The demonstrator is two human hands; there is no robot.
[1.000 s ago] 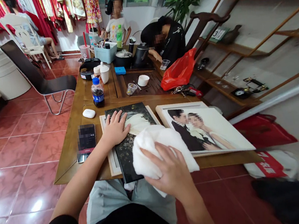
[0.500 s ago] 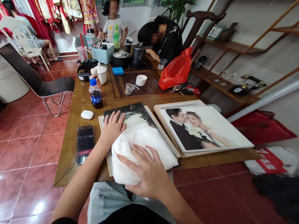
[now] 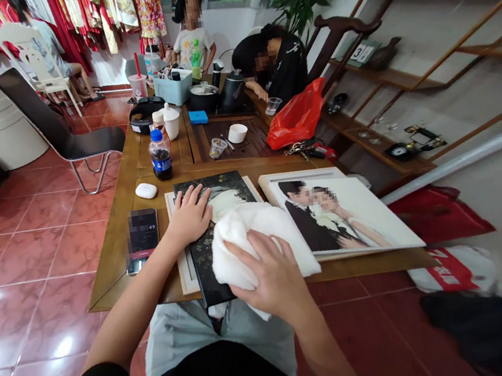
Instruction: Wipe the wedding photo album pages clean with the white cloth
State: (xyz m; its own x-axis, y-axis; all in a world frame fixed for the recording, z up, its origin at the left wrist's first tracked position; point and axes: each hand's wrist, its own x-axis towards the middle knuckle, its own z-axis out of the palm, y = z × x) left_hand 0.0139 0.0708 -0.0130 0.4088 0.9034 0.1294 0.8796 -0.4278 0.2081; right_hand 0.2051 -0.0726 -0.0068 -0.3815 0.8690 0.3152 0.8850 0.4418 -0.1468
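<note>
My right hand (image 3: 270, 272) grips a bunched white cloth (image 3: 279, 227) and presses it on the right half of a dark photo panel (image 3: 205, 263). Fingers spread, my left hand (image 3: 192, 214) lies flat on the panel's upper left. The panel shows a pale dress on a dark ground, and the cloth covers much of it. It rests on a light wooden frame (image 3: 187, 278), with its near end sticking out past the table edge. Just to the right lies a second framed photo (image 3: 375, 208) of a couple, whose left edge the cloth partly overlaps.
Left of the panel, a phone (image 3: 143, 240) and a white earbud case (image 3: 146, 191) lie on the wooden table (image 3: 115, 257). Farther back stand a cola bottle (image 3: 160, 157), a white cup (image 3: 237, 133) and a red plastic bag (image 3: 297, 116). Other people sit beyond.
My right hand has slid the white cloth to the right, baring the dark lower left part of the panel. My left hand has stayed in place.
</note>
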